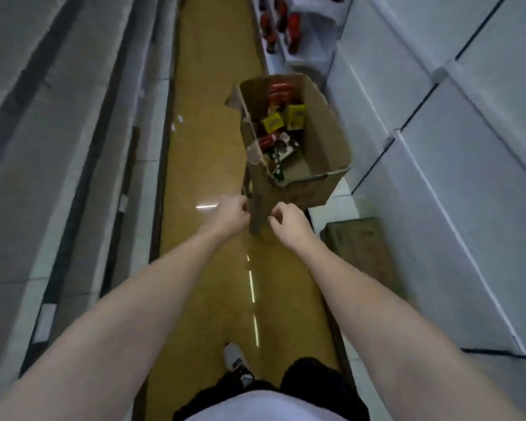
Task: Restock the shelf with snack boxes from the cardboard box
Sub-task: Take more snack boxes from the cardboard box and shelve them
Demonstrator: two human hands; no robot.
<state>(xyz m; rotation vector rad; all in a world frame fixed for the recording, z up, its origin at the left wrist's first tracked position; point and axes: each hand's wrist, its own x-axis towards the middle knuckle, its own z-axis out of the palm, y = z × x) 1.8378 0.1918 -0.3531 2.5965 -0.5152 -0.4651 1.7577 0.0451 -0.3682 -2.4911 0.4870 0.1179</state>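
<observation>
An open cardboard box (322, 138) stands on the yellow aisle floor ahead of me, tipped a little. Inside lie several snack boxes: yellow ones (296, 117), a red one (278, 92) and a dark green one (277, 167). A long near flap (257, 208) of the box hangs toward me. My left hand (230, 215) grips the flap's left edge with curled fingers. My right hand (287, 221) pinches its right edge. Both arms are stretched out forward.
White shelving (438, 147) runs along the right, grey shelving (73, 147) along the left. A second closed carton (359, 241) sits on the floor at the right. Red packages (286, 25) stand on a far right shelf. My shoe (236, 360) is on the floor below.
</observation>
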